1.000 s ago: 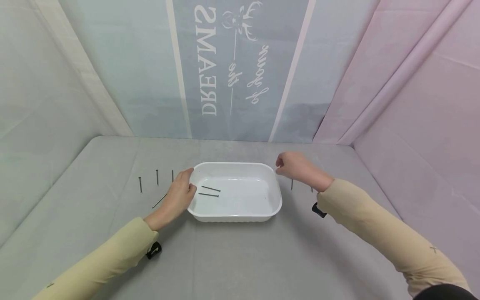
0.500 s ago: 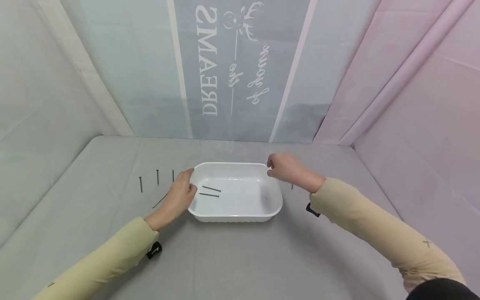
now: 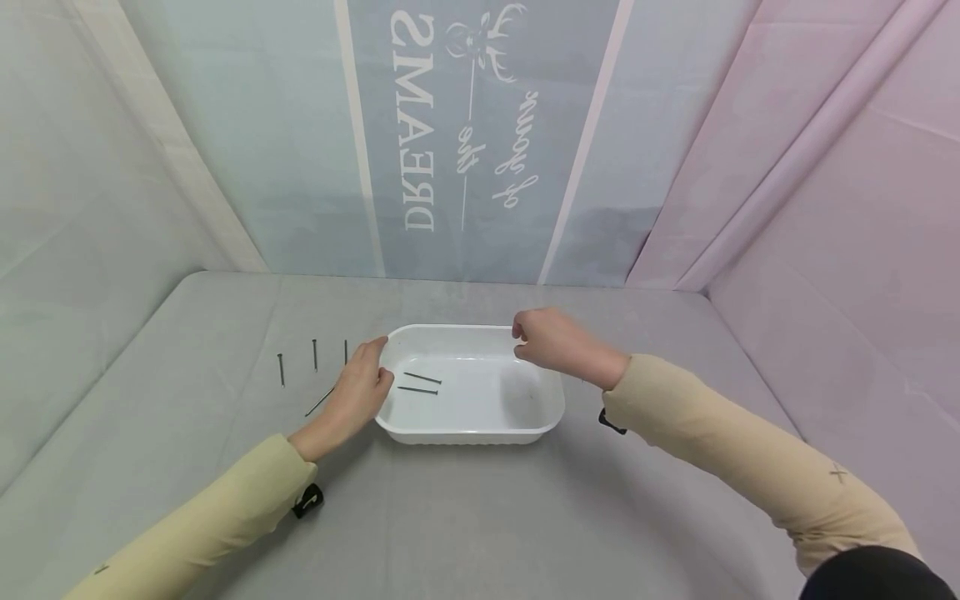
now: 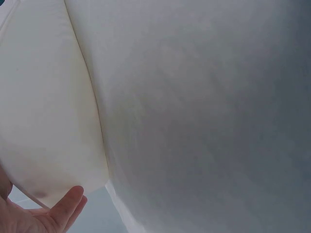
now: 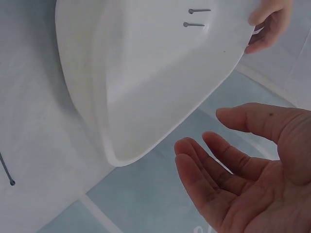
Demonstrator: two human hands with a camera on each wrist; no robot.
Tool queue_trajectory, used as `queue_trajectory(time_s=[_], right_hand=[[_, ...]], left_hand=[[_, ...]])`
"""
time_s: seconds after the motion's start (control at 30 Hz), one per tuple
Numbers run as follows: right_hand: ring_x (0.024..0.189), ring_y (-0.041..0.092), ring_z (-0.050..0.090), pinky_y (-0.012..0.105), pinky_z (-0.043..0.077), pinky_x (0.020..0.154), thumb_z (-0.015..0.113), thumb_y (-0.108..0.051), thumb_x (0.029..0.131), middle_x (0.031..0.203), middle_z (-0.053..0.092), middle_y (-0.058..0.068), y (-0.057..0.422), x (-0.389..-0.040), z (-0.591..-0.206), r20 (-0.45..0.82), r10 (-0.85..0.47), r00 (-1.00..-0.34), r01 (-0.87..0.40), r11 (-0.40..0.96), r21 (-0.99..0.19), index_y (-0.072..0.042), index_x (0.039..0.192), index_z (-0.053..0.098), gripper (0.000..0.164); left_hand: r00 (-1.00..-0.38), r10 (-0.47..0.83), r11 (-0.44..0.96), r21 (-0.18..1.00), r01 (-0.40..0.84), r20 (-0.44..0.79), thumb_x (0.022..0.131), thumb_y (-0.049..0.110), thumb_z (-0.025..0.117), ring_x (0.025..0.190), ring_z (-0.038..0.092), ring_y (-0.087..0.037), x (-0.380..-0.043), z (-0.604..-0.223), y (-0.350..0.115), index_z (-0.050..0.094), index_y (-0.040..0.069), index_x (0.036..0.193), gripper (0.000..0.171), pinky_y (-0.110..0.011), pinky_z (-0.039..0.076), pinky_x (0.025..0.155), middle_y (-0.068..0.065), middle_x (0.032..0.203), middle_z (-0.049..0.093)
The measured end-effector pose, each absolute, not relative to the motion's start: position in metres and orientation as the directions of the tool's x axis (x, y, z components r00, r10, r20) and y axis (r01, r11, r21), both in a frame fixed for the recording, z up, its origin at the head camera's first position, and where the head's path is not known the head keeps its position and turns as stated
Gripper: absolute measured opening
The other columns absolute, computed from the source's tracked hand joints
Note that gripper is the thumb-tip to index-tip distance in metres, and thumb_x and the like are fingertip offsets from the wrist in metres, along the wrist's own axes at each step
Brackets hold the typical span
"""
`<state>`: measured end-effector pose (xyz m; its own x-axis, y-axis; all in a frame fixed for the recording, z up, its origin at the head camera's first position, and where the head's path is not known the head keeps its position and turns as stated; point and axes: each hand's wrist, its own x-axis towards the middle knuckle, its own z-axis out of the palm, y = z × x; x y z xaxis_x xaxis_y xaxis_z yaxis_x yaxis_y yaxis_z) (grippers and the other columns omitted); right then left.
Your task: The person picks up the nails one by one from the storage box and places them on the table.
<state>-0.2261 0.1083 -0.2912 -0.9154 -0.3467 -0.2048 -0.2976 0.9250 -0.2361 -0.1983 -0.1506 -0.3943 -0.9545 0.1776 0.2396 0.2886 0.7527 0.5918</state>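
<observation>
A white rectangular dish (image 3: 465, 437) stands on the grey table, with two dark nails (image 3: 422, 377) lying in its left part. My left hand (image 3: 354, 393) grips the dish's left rim, thumb on the inner side and fingers outside, as the right wrist view shows. Over the dish's right back corner hovers my right hand (image 3: 558, 337). In the right wrist view its thumb (image 5: 248, 119) and loosely bent fingers stand apart, and nothing shows between them.
Left of the dish lie several more nails (image 3: 315, 355), one partly behind the left hand. Another nail (image 5: 7, 170) lies on the table to the right of the dish, mostly hidden in the head view. Fabric walls (image 3: 480, 250) enclose the table.
My right hand has moved left, from beside the dish to over its right back corner. The left hand, dish and nails have stayed put.
</observation>
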Motion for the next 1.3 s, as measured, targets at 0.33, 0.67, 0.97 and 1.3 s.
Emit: queue_trajectory(time_s=[0.33,0.67,0.97,1.3], right_hand=[[0.081,0.018,0.058,0.031,0.048,0.072,0.057,-0.009,0.083,0.096,0.063,0.009,0.094,-0.225,-0.291,-0.189,-0.393,-0.900,-0.351,0.910,-0.220,0.000,0.105,0.061,0.025],[0.079,0.017,0.058,0.030,0.048,0.071,0.057,-0.009,0.083,0.096,0.064,0.009,0.076,-0.224,-0.295,-0.188,-0.431,-0.883,-0.400,0.899,-0.179,0.000,0.105,0.061,0.025],[0.085,0.019,0.059,0.030,0.048,0.073,0.057,-0.009,0.083,0.099,0.063,0.009,0.062,-0.225,-0.299,-0.176,-0.487,-0.855,-0.464,0.872,-0.158,-0.001,0.105,0.061,0.023],[0.092,0.020,0.058,0.030,0.047,0.078,0.058,-0.010,0.084,0.103,0.060,0.009,0.048,-0.227,-0.300,-0.208,-0.556,-0.805,-0.542,0.831,-0.123,-0.002,0.109,0.060,0.026]], left_hand=[[-0.957,0.174,0.760,0.587,0.280,0.233,0.086,-0.001,0.044,0.100,0.053,-0.033,-0.198,-0.395,-0.150,0.034,-0.012,0.131,0.048,-0.040,0.050,0.079,-0.028,0.118,0.047],[-0.957,0.174,0.757,0.590,0.280,0.231,0.086,-0.001,0.045,0.099,0.053,-0.033,-0.197,-0.395,-0.151,0.035,-0.013,0.131,0.047,-0.041,0.050,0.078,-0.029,0.117,0.047],[-0.957,0.177,0.756,0.592,0.281,0.229,0.086,-0.002,0.045,0.100,0.053,-0.033,-0.198,-0.395,-0.151,0.035,-0.013,0.131,0.048,-0.041,0.050,0.079,-0.029,0.116,0.048],[-0.957,0.173,0.755,0.594,0.280,0.231,0.086,-0.001,0.046,0.098,0.053,-0.031,-0.198,-0.394,-0.150,0.035,-0.013,0.131,0.048,-0.041,0.049,0.078,-0.028,0.115,0.048]])
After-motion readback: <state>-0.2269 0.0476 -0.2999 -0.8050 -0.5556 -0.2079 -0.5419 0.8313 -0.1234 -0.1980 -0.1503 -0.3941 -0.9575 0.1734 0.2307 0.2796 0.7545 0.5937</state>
